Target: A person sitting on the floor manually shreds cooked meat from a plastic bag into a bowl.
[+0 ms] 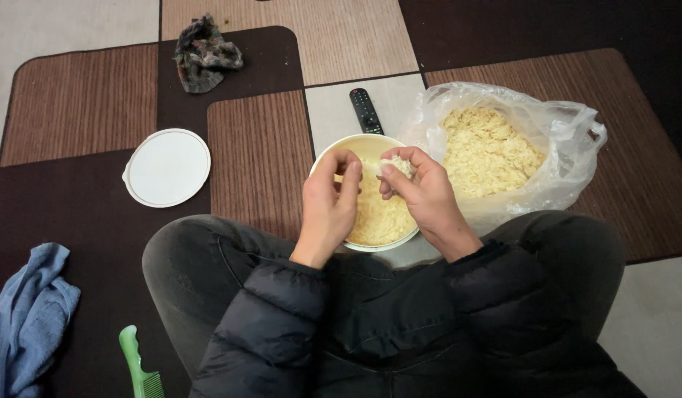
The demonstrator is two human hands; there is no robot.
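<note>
Person's sitting cross-legged on the floor, on a patchwork rug (83, 103) of brown and beige panels, with a cream bowl (333, 151) parked right in front of their knees. Both hands are up over the bowl. The right hand (423, 193) has its grip pinched shut on a small clump (400, 165) of pale, crumbly stuff, fingertips pressed into it. The left hand (330, 200) is curled with thumb and fingers nearly meeting just beside that clump; can't really tell if it's nipping a bit or holding nothing.

The bowl is about half full of the same yellowish crumble, and there's a bigger heap in the clear plastic bag (562, 147) touching the bowl on its right.

My guess is it handles light, soft and flaky, so it'd break apart under any squeeze. Best taken from the sides with fingertips, gently.

Around it: a black remote (365, 109) just behind the bowl, a white round lid (168, 167) off to the left, a blue cloth (28, 324) and green comb (140, 367) near the left knee, a dark rag (203, 53) toward the rug's far edge.
</note>
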